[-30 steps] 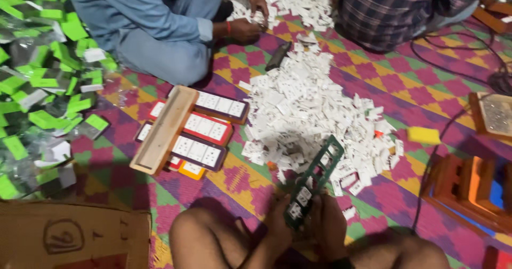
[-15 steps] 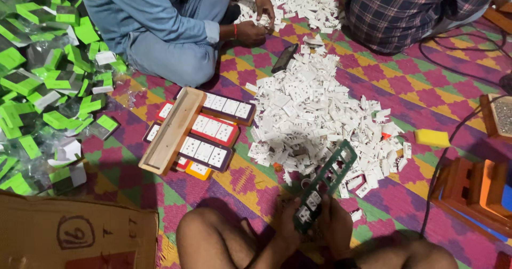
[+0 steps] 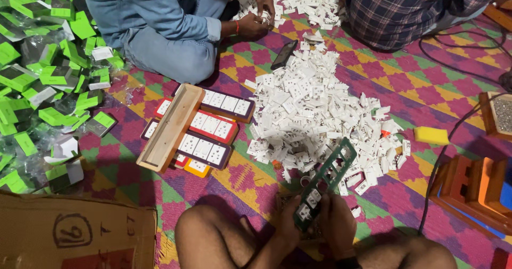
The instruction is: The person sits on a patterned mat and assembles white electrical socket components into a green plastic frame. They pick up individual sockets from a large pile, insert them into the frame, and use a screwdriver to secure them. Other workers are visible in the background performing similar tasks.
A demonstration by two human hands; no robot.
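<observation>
left hand (image 3: 289,222): closed on the near end of the long dark-green slotted plastic frame (image 3: 324,183), at the lap.
right hand (image 3: 337,223): grips the same frame, thumb pressing a white insert.
risk: frame's far end hangs unsupported over the heap of small white plastic socket pieces (image 3: 314,114); a skewed press could pop inserts loose into it.
vs earlier: frame angle and both grips unchanged; view shifted slightly.
far: co-worker's hands (image 3: 256,21) sort white pieces.

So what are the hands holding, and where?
Both hands, left and right, grip a dark green slotted frame at its near end, where white parts sit.
</observation>
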